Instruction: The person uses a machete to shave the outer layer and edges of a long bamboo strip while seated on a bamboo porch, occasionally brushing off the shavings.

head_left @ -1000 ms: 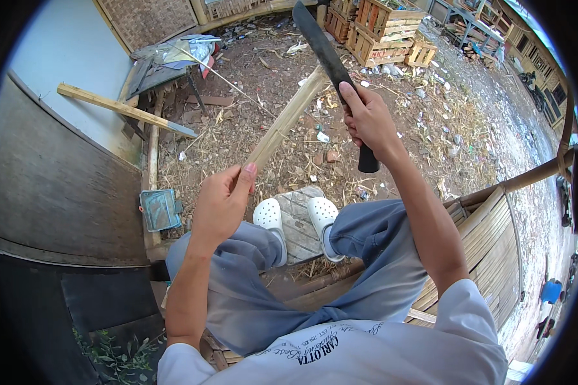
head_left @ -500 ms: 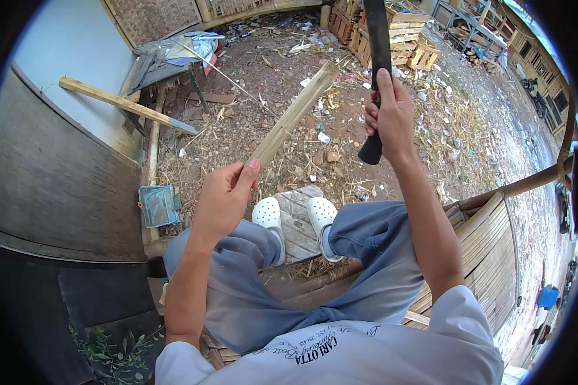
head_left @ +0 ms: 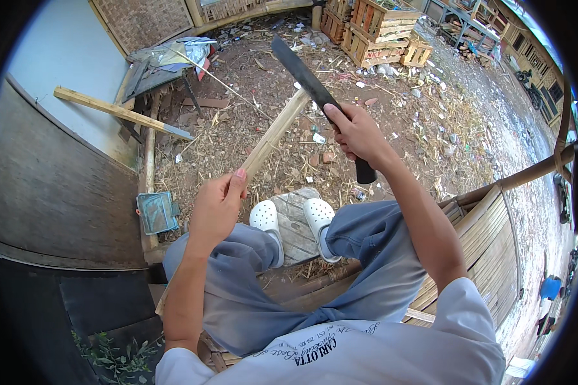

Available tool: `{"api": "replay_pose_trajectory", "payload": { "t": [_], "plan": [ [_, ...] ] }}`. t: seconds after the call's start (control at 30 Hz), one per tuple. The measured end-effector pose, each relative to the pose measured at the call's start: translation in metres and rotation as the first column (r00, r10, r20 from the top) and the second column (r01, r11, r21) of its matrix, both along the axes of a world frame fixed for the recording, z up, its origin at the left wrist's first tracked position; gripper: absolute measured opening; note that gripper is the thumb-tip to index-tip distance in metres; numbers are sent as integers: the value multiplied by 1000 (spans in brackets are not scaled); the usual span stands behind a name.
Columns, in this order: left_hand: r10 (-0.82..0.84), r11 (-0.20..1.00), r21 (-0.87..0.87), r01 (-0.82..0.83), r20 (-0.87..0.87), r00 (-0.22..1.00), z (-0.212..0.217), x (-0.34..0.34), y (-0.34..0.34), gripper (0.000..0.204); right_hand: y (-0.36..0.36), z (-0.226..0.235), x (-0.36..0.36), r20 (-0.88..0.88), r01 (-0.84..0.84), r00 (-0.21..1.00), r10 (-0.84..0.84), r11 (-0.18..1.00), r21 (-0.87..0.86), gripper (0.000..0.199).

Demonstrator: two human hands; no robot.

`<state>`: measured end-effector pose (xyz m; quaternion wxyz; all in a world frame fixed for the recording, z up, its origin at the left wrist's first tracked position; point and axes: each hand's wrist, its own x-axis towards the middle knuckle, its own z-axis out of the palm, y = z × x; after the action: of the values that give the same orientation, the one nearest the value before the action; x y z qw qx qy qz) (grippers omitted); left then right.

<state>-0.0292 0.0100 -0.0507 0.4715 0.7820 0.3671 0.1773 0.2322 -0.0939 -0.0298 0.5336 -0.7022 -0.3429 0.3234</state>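
Machete (head_left: pixel 302 74) swung left — it points forward-left, wooden strip (head_left: pixel 274 135) forward-right — right fingers (head_left: pixel 340 120) clamping handle (head_left: pixel 365 172), left fingers (head_left: pixel 237 181) clamping strip

Pale wooden strip (head_left: pixel 274 135) slanting; dark machete (head_left: pixel 302 73) tilted across far end, perhaps touching.

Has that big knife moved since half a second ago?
Yes, leftward. The knife overlapped the wooden crates in view then; now its blade appears left of them, crossing the far end of the wooden strip.

Dirt ground (head_left: pixel 247 76), scattered straw (head_left: pixel 464 122), wooden crates (head_left: pixel 380 51)
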Motion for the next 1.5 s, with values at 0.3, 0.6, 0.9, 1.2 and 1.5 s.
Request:
{"api": "replay_pose_trajectory", "payload": {
  "t": [0.3, 0.6, 0.9, 1.2, 1.5],
  "plan": [
    [25, 996, 84, -22, -28, 999, 4, 2, 1, 49, -3, -3, -1, 267, -110, 957, 115, 993, -35, 40],
    [27, 998, -59, -25, 41, 999, 8, 1, -1, 46, -1, -9, -13, 260, -150, 953, 155, 988, -36, 40],
    [25, 996, -90, -19, 69, 997, 2, -2, -1, 45, -4, -15, -36, 442, -167, 878, 183, 983, -76, 44],
    [21, 1000, -20, -20, 67, 998, 3, 0, -1, 40, 5, -20, -41, 503, -183, 854, 135, 982, 47, 45],
    [23, 995, -98, -14, 96, 995, 8, -1, -1, 37, 11, -4, -41, 484, -27, 875, -4, 998, 57, 38]
  ]
}}
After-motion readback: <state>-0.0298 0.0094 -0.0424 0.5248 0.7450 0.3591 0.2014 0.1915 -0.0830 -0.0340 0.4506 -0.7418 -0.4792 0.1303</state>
